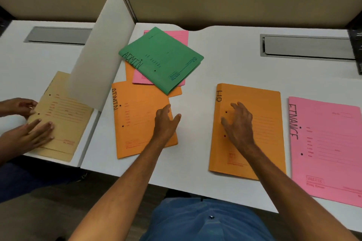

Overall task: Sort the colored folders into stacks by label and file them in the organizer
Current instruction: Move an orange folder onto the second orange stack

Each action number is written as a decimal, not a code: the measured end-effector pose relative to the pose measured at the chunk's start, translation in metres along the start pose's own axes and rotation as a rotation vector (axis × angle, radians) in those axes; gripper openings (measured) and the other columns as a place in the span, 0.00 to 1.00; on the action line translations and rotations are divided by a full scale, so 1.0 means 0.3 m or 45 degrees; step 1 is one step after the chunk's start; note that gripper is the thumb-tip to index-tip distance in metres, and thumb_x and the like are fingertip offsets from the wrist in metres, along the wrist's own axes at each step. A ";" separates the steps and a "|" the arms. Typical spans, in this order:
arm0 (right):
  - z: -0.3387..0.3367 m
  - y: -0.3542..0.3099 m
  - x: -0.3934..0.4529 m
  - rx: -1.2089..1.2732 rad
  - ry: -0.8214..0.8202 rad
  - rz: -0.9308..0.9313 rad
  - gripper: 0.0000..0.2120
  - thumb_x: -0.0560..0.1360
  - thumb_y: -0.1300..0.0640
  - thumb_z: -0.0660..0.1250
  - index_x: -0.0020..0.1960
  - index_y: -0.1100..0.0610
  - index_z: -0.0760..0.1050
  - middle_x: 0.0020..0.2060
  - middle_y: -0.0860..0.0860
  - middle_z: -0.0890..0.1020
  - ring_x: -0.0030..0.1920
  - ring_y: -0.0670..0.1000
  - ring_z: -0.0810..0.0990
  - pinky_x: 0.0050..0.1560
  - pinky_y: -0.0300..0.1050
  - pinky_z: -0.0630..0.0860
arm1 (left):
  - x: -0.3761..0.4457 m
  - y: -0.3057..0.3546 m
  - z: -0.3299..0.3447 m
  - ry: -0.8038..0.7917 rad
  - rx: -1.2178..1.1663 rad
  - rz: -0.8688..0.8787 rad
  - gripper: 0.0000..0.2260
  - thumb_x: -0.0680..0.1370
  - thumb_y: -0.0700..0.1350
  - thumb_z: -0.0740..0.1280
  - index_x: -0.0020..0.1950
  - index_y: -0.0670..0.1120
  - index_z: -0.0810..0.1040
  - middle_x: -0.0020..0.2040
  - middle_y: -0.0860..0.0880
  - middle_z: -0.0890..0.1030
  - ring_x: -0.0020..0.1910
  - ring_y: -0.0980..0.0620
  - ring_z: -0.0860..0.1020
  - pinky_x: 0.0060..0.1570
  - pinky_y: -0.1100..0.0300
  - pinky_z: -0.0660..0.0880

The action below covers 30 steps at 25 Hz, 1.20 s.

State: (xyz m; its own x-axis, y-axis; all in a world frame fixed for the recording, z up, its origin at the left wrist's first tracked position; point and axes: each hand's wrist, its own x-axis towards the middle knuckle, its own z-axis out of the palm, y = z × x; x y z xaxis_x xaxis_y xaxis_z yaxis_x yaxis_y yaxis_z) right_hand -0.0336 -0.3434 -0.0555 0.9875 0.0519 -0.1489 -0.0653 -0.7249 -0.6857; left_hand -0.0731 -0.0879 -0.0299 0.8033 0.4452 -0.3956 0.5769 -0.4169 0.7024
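1. Desk (225,49): white surface, cubicle numbered 110, occupying the centre and right of the view.
2. Orange ADMIN folder (137,123): flat on the desk at about 9 o'clock from view centre, label running along its left edge, upper right corner tucked under the pile.
3. Left hand (165,123): fingers straight and relaxed, gripping nothing, lying over the right edge of the orange ADMIN folder; whether it presses the cover cannot be told.
4. Orange HR folder (260,103): flat on the desk at 3 o'clock from the orange ADMIN folder, well apart from it, label at the top left corner.
5. Right hand (240,123): open with fingers spread, gripping nothing, over the left half of the orange HR folder; contact cannot be told.
6. Pink FINANCE folder (329,143): flat at 3 o'clock from the orange HR folder, just beside it, partly cut by the right frame edge.
7. Green ADMIN folder (162,58): at 12 o'clock from the left hand, lying askew on top of the unsorted pile.
8. Pink folder (141,76): directly beneath the green one; a further orange folder (129,70) shows below that.
9. White divider (101,51): upright panel at 10 o'clock, separating the neighbouring desk.
10. Tan folder (64,115): on the neighbouring desk at 9 o'clock, with another person's hands (27,123) resting on it.
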 end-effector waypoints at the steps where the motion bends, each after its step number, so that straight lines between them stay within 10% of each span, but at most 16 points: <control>1: 0.035 -0.054 0.018 0.001 -0.004 -0.014 0.31 0.79 0.52 0.70 0.78 0.55 0.64 0.79 0.55 0.61 0.78 0.58 0.58 0.74 0.60 0.65 | 0.024 -0.024 -0.055 0.025 -0.002 -0.017 0.28 0.81 0.51 0.69 0.79 0.47 0.67 0.72 0.44 0.70 0.68 0.45 0.73 0.67 0.45 0.74; 21: 0.609 -0.617 0.223 -0.082 -0.142 -0.022 0.33 0.78 0.50 0.71 0.77 0.58 0.62 0.77 0.57 0.65 0.75 0.60 0.63 0.72 0.60 0.69 | 0.488 -0.283 -0.540 0.225 0.071 -0.240 0.28 0.80 0.52 0.68 0.78 0.49 0.66 0.78 0.47 0.64 0.76 0.43 0.62 0.72 0.42 0.64; 30: 0.657 -0.584 -0.004 -0.183 -0.187 0.132 0.35 0.75 0.50 0.73 0.77 0.57 0.63 0.72 0.56 0.68 0.69 0.57 0.65 0.67 0.54 0.69 | 0.401 -0.373 -0.519 0.264 -0.295 -0.302 0.28 0.81 0.45 0.66 0.80 0.51 0.60 0.71 0.48 0.72 0.67 0.46 0.75 0.64 0.47 0.75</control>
State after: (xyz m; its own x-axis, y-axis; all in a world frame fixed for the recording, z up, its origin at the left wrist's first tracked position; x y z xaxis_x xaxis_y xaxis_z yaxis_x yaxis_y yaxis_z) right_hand -0.0517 -0.0812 -0.0757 0.9445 0.0640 -0.3222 -0.1336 -0.8214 -0.5545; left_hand -0.0640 0.1359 -0.0639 0.5911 0.6682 -0.4518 0.6754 -0.1039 0.7301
